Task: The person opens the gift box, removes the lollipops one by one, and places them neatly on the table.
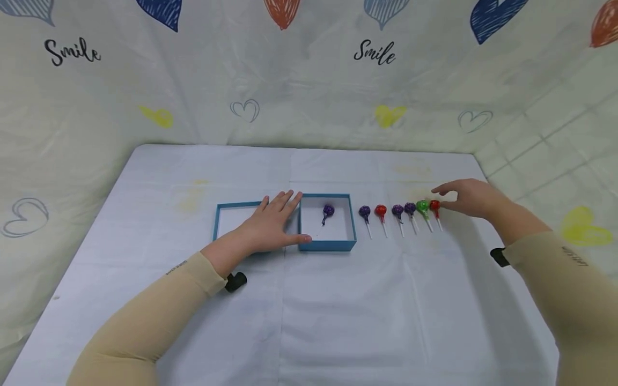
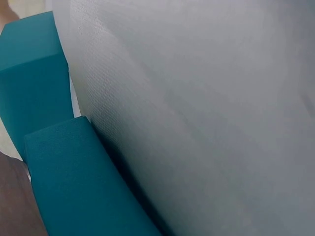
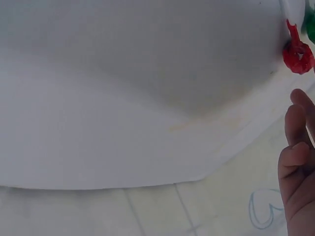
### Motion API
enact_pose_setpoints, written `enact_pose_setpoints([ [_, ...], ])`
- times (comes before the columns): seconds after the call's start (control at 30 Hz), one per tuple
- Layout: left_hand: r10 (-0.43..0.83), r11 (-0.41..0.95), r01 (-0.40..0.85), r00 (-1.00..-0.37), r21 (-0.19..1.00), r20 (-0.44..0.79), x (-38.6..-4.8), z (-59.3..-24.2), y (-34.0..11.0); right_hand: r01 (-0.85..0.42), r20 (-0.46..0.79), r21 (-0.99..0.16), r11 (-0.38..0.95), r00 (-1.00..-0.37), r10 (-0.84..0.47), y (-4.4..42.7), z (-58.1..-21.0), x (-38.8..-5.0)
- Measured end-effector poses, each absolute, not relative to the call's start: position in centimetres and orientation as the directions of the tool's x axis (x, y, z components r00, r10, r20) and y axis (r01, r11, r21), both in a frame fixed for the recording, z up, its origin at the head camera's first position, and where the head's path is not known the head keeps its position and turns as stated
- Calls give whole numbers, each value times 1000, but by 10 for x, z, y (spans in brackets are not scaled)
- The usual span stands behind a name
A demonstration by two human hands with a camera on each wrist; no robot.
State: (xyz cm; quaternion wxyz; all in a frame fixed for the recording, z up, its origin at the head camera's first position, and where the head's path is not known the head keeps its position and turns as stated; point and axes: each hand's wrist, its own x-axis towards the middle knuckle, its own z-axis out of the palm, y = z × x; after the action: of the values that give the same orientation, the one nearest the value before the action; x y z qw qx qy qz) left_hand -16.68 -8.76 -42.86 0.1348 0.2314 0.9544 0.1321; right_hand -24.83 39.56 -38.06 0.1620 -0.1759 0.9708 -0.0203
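My left hand [image 1: 272, 225] is spread with straight fingers over the place where two blue-edged box halves sit side by side. Its thumb touches the front left corner of the right box half [image 1: 328, 245], and the forefinger tip is by that half's back left corner. Inside it lies a purple lollipop [image 1: 328, 209]. The palm partly hides the left box half [image 1: 236, 204]. At the right end of a lollipop row, my right hand [image 1: 470, 198] has thumb and fingers apart beside a red lollipop [image 1: 435, 205]. In the right wrist view, visible fingertips are apart from the red lollipop [image 3: 298, 57].
Left of that red lollipop, the row holds a green lollipop [image 1: 422, 206], two purple ones [image 1: 410, 208] close together, another red one [image 1: 380, 210] and a purple one [image 1: 364, 212], sticks toward me. A white cloth [image 1: 347, 311] covers the table; a printed curtain [image 1: 309, 69] hangs behind.
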Motion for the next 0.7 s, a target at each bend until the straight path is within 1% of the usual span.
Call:
enact_pose_setpoints([
  [0.23, 471, 863, 398, -858, 311, -208, -166, -426, -88, -280, -311, -156, 947, -896, -316, 394, -380, -246],
  [0.4, 480, 857, 409, -855, 315, -196, -166, -425, -86, -226, -269, -205, 952, -922, -277, 390, -364, -243],
  [0.53, 482, 854, 408, -855, 324, -193, -165, -424, -86, -211, -262, -229, 950, -927, -269, 376, -350, -241],
  [0.7, 478, 853, 402, -857, 333, -190, -164, -424, -87, -231, -265, -249, 940, -918, -296, 347, -346, -244],
])
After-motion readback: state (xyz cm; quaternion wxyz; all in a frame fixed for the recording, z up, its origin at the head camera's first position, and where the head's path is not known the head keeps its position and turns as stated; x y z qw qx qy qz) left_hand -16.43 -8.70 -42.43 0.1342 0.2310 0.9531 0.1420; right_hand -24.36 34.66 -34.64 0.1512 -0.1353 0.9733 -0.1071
